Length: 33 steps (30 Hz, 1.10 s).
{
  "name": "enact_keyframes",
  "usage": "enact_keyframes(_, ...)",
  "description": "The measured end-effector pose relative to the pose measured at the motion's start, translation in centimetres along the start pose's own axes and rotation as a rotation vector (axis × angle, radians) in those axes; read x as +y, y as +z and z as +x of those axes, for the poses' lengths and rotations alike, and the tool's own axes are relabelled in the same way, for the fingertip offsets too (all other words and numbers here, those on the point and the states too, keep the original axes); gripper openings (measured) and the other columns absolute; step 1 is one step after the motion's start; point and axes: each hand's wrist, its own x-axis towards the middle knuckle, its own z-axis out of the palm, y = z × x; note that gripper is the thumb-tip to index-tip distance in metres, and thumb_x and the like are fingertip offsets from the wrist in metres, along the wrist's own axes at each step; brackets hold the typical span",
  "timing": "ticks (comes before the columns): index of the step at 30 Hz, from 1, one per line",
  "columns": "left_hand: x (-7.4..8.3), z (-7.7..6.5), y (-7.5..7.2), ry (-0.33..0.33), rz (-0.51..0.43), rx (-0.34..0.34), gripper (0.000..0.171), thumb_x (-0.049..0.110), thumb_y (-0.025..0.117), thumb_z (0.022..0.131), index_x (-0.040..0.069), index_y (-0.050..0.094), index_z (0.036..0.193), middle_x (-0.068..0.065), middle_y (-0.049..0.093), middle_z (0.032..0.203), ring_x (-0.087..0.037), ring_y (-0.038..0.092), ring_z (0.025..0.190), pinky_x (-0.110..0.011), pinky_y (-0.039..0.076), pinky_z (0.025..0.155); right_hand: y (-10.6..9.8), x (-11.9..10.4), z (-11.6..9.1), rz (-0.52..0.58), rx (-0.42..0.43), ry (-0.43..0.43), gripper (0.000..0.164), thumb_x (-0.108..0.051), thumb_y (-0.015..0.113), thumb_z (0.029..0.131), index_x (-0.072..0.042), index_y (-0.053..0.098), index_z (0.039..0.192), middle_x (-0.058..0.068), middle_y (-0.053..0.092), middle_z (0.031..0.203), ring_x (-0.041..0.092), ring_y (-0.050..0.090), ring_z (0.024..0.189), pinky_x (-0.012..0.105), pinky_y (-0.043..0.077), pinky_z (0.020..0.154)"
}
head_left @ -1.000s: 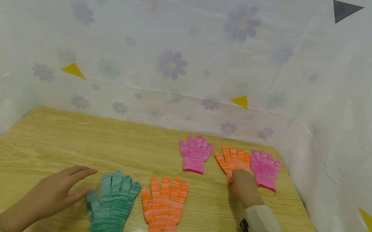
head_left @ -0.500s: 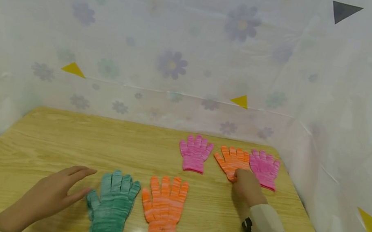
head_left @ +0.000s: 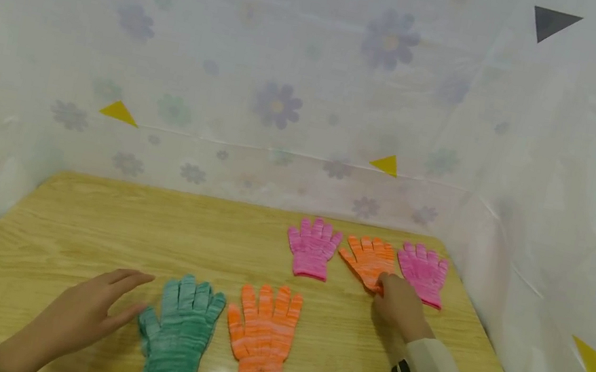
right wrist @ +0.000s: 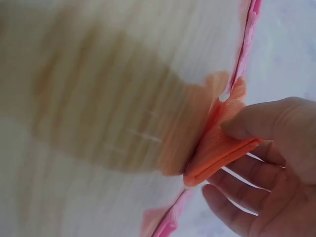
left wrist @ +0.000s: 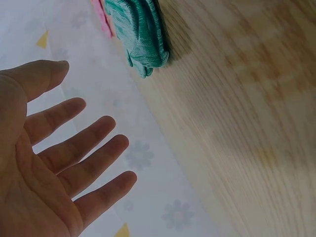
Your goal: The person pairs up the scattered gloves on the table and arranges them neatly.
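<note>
Right-hand grip (head_left: 402, 305) pinching far orange glove (head_left: 371, 259) at cuff, between two pink gloves (head_left: 313, 250) on desk (head_left: 147, 226). Left-hand grip (head_left: 87, 308) empty, fingers extended, beside near green glove (head_left: 180, 338). Seemingly taking up orange glove; next move calls for firm pinch.

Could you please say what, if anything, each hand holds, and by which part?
The right hand pinches the far orange glove by its cuff; the left hand holds nothing.

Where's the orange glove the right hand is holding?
In the head view, the orange glove is at the table's back right, between two pink gloves, pinched by the right hand.
</note>
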Motion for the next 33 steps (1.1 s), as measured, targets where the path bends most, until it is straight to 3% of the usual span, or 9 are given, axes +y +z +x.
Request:
enact_keyframes(4, 0.0, -0.1, 0.0, 0.000, 0.004, -0.004, 0.044, 0.029, 0.071, 0.087, 0.011, 0.061, 0.126, -0.012, 0.063, 0.120, -0.031, 0.065, 0.095, -0.043, 0.056, 0.067, -0.2, -0.1, -0.4, 0.022, 0.053, 0.018, 0.005, -0.003, 0.063, 0.085, -0.001, 0.062, 0.090, 0.004, 0.056, 0.072, 0.017, 0.045, 0.062, 0.038, 0.046, 0.060)
enact_keyframes(9, 0.1, -0.1, -0.1, 0.001, 0.000, -0.007, 0.044, 0.029, 0.071, 0.088, 0.011, 0.061, 0.127, -0.012, 0.063, 0.120, -0.030, 0.065, 0.095, -0.043, 0.056, 0.067, -0.3, -0.1, -0.7, 0.049, 0.133, -0.021, 0.009, -0.003, 0.067, 0.084, 0.002, 0.065, 0.091, 0.006, 0.059, 0.074, 0.017, 0.046, 0.063, 0.039, 0.048, 0.062)
enact_keyframes(12, 0.1, -0.2, -0.2, 0.000, 0.002, -0.007, 0.044, 0.029, 0.071, 0.087, 0.012, 0.061, 0.127, -0.013, 0.063, 0.120, -0.031, 0.066, 0.095, -0.043, 0.056, 0.067, -0.4, -0.1, -1.0, 0.042, 0.159, -0.039, 0.006, -0.003, 0.069, 0.083, 0.000, 0.064, 0.083, 0.006, 0.055, 0.071, 0.017, 0.043, 0.062, 0.036, 0.044, 0.058)
enact_keyframes(16, 0.1, -0.3, -0.2, 0.000, 0.005, -0.007, 0.044, 0.029, 0.071, 0.088, 0.012, 0.061, 0.127, -0.012, 0.063, 0.120, -0.031, 0.065, 0.096, -0.043, 0.056, 0.067, -0.6, -0.2, -1.2, 0.037, 0.192, -0.046, 0.016, -0.003, 0.070, 0.082, -0.005, 0.058, 0.073, 0.004, 0.050, 0.068, 0.017, 0.041, 0.062, 0.033, 0.037, 0.055)
enact_keyframes(25, 0.1, -0.2, -0.1, -0.008, 0.002, -0.018, 0.044, 0.031, 0.070, 0.088, 0.012, 0.061, 0.127, -0.012, 0.062, 0.121, -0.031, 0.065, 0.097, -0.045, 0.056, 0.068, -0.7, -0.8, -2.1, 0.077, 0.288, -0.068, 0.020, -0.004, 0.068, 0.084, -0.006, 0.050, 0.075, 0.001, 0.044, 0.061, 0.016, 0.038, 0.055, 0.029, 0.033, 0.051)
enact_keyframes(33, 0.2, -0.3, 0.0, -0.001, 0.000, -0.018, 0.043, 0.030, 0.070, 0.089, 0.012, 0.061, 0.127, -0.010, 0.063, 0.120, -0.029, 0.066, 0.095, -0.042, 0.056, 0.068, -1.5, -1.6, -3.0, 0.065, 0.347, -0.105, 0.017, -0.007, 0.073, 0.083, -0.003, 0.057, 0.082, 0.000, 0.043, 0.058, 0.014, 0.036, 0.052, 0.027, 0.031, 0.048)
